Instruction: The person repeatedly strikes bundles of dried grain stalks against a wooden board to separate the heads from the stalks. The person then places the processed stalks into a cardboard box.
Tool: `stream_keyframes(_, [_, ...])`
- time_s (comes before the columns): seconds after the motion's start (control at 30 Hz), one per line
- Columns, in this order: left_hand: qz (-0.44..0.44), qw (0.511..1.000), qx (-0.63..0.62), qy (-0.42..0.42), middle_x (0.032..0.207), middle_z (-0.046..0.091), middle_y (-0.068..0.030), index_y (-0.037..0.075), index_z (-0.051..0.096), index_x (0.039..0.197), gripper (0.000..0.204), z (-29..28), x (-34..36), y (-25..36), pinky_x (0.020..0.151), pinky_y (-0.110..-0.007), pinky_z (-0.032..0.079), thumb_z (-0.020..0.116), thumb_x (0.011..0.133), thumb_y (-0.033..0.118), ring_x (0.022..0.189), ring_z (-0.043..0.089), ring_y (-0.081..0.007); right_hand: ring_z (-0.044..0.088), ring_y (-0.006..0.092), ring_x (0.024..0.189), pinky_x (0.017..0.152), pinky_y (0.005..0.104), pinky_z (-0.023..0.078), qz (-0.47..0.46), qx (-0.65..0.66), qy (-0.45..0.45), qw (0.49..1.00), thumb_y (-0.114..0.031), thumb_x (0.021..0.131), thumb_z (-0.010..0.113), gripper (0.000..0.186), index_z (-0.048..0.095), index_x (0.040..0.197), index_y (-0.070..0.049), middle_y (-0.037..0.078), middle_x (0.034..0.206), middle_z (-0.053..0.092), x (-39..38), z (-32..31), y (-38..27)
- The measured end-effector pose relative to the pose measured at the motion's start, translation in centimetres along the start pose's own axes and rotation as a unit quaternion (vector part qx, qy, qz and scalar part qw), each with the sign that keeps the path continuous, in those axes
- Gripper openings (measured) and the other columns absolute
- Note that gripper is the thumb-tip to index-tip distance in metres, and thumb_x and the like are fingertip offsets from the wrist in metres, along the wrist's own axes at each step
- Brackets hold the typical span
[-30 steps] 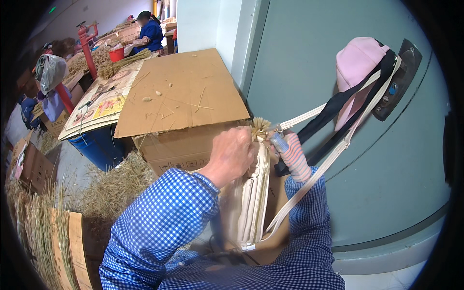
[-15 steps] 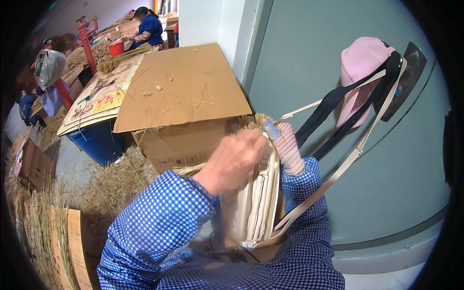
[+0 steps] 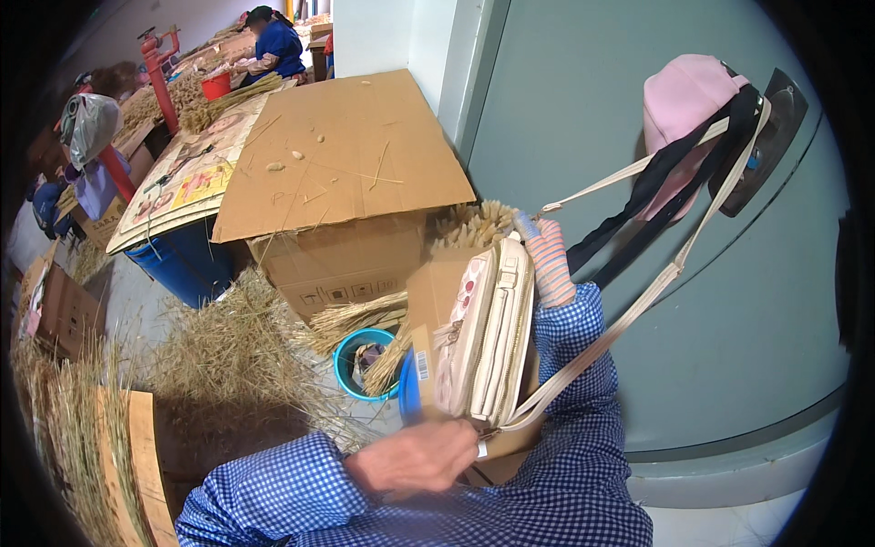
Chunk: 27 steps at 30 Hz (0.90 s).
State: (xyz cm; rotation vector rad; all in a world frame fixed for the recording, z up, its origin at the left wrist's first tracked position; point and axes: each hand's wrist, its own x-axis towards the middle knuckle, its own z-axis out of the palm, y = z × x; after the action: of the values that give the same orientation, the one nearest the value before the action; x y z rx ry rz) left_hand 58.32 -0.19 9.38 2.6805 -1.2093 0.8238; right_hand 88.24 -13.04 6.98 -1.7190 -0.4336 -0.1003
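Note:
A cream shoulder bag (image 3: 501,333) with red dots on its side stands tilted in front of me. Its long strap (image 3: 629,342) runs up to the door handle (image 3: 756,159). My right hand (image 3: 550,260), in a striped knitted glove, grips the bag's far top end, its fingertips partly hidden. Bare and closed, my left hand (image 3: 424,456) pinches at the bag's near lower end, where the zip ends; the zip pull is mostly hidden by the fingers. Beneath the bag is a cardboard box (image 3: 433,273) with dried grass heads (image 3: 476,224) at its far end.
A pink cap (image 3: 684,100) and black straps hang on the grey door (image 3: 565,109). A box with a cardboard sheet (image 3: 346,159) stands ahead. Left are a turquoise bucket (image 3: 339,365), loose straw (image 3: 228,351) and a blue barrel (image 3: 191,269). Another person (image 3: 276,46) sits far off.
My left hand has moved from the bag's far top end down along it to the near lower end. My right hand stays at the far end.

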Motion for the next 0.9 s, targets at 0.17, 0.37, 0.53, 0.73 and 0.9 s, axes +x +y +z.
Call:
stream_keyframes(0.17, [-0.118, 0.987, -0.104, 0.033, 0.098, 0.059, -0.0092, 0.004, 0.06, 0.089, 0.02, -0.7, 1.4, -3.6, 0.088, -0.038, 0.047, 0.062, 0.082, 0.023, 0.094, 0.058, -0.0219, 0.045, 0.0091, 0.058, 0.053, 0.0297, 0.041, -0.004, 0.095, -0.091, 0.991, -0.031, 0.09, 0.06, 0.038, 0.059, 0.069, 0.001, 0.004, 0.063, 0.058, -0.2, 0.2, -1.1])
stream_keyframes(0.37, [-0.052, 0.999, 0.01, -0.011, 0.094, 0.057, -0.0114, 0.003, 0.057, 0.091, 0.022, -0.6, 3.0, -5.4, 0.095, -0.035, 0.042, 0.057, 0.072, 0.014, 0.103, 0.055, -0.0245, 0.047, 0.0066, 0.058, 0.052, 0.0261, 0.041, -0.01, 0.082, -0.098, 0.992, -0.034, 0.09, 0.06, 0.04, 0.06, 0.069, 0.0, 0.001, 0.063, 0.057, -0.6, 0.6, -2.3])
stream_keyframes(0.53, [-0.097, 0.989, -0.01, -0.11, 0.073, 0.057, -0.0108, 0.001, 0.053, 0.079, 0.014, 0.2, 1.3, -5.9, 0.092, -0.033, 0.043, 0.056, 0.071, 0.013, 0.09, 0.057, -0.0254, 0.045, 0.006, 0.054, 0.05, 0.0245, 0.039, -0.018, 0.1, -0.108, 0.989, -0.036, 0.091, 0.06, 0.042, 0.061, 0.068, -0.001, 0.0, 0.061, 0.055, -0.5, 0.5, -1.3])
stream_keyframes(0.73, [-0.201, 0.956, -0.078, -0.2, 0.083, 0.055, -0.0108, 0.001, 0.055, 0.084, 0.009, 1.1, -0.8, -6.8, 0.077, -0.034, 0.051, 0.055, 0.078, 0.008, 0.082, 0.059, -0.0254, 0.039, 0.0039, 0.054, 0.048, 0.0238, 0.034, -0.039, 0.128, -0.082, 0.988, -0.031, 0.09, 0.061, 0.035, 0.055, 0.066, -0.006, -0.005, 0.059, 0.046, -1.1, 0.5, -0.4])
stream_keyframes(0.9, [-0.227, 0.959, -0.139, -0.097, 0.093, 0.05, -0.011, 0.001, 0.058, 0.093, 0.019, 2.9, 1.0, -5.6, 0.067, -0.034, 0.054, 0.057, 0.075, 0.006, 0.084, 0.058, -0.024, 0.045, 0.0038, 0.051, 0.045, 0.0231, 0.037, -0.045, 0.143, -0.058, 0.987, -0.028, 0.09, 0.061, 0.029, 0.058, 0.069, -0.008, -0.003, 0.06, 0.052, -1.8, 1.2, -1.2])
